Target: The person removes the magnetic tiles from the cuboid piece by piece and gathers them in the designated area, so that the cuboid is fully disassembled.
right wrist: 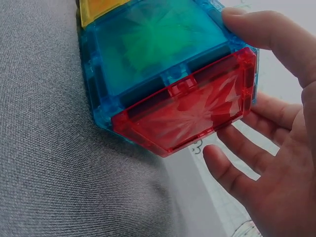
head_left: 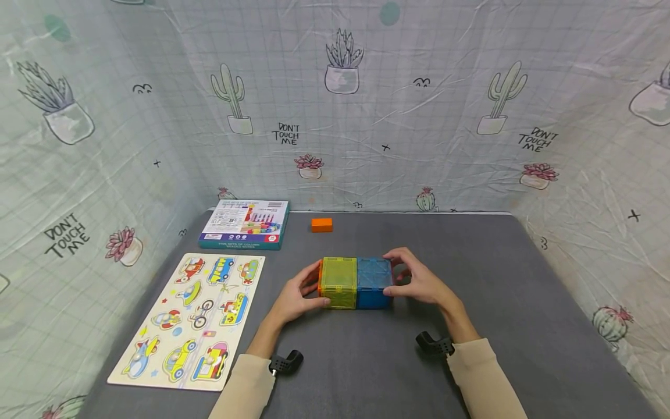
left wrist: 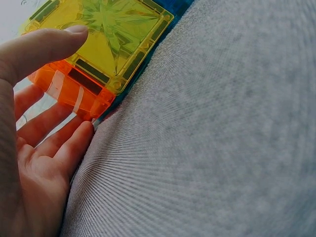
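Two joined cubes of see-through magnetic tiles lie on the grey table: a yellow cube [head_left: 339, 282] on the left and a blue cube [head_left: 374, 283] on the right. My left hand [head_left: 299, 295] holds the left end, its thumb on the yellow near side and its fingers curled about the orange end tile [left wrist: 74, 89]. At the other end my right hand [head_left: 419, 282] grips the blue cube between the thumb in front and the index finger at the back. A red end tile [right wrist: 192, 108] faces that palm, with the other fingers bent beside it.
A wooden puzzle board [head_left: 196, 323] with vehicle pictures lies to the left. Behind it is a flat boxed toy set [head_left: 245, 224]. A small orange block [head_left: 321, 225] sits near the back edge. Printed cloth [head_left: 366, 128] hangs around the table [head_left: 361, 366].
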`<state>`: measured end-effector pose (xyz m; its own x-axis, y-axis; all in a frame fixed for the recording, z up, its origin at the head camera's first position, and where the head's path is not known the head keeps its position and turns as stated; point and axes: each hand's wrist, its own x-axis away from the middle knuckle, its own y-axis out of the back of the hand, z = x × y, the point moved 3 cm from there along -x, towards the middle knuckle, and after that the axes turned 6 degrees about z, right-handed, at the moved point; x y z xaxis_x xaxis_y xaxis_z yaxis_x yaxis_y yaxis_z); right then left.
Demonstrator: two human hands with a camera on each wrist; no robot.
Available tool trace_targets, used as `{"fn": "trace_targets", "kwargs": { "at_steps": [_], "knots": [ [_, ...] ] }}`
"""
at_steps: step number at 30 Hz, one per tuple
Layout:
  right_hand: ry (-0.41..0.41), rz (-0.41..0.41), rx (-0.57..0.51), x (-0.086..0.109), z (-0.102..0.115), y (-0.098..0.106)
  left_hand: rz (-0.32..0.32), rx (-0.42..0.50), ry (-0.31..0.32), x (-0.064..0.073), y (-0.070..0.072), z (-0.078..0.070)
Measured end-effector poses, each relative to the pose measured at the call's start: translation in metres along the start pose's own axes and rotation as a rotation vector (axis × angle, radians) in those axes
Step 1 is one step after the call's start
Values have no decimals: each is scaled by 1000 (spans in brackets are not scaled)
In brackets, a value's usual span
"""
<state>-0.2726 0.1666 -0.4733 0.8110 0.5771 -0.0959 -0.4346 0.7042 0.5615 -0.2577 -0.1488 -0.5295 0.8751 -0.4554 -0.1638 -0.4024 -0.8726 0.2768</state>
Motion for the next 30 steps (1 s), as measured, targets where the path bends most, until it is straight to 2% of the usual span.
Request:
{"fn": "trace_targets", "kwargs": {
  "at_steps": [7, 13, 20, 27, 30],
  "knots": [
    [25, 2, -35, 2, -2, 4, 1, -8, 2, 0, -1, -1],
    [7, -22, -56, 2, 1, 7, -3, -13, -5, 0, 0, -2],
    [10, -52, 20, 3, 4, 8, 4, -16, -27, 1, 0, -3],
    [-31, -43, -12, 8, 41, 12, 2, -28, -27, 1, 0, -3],
    [-20, -37, -30, 9, 45, 13, 1, -27, -26, 1, -1, -4]
  ]
}}
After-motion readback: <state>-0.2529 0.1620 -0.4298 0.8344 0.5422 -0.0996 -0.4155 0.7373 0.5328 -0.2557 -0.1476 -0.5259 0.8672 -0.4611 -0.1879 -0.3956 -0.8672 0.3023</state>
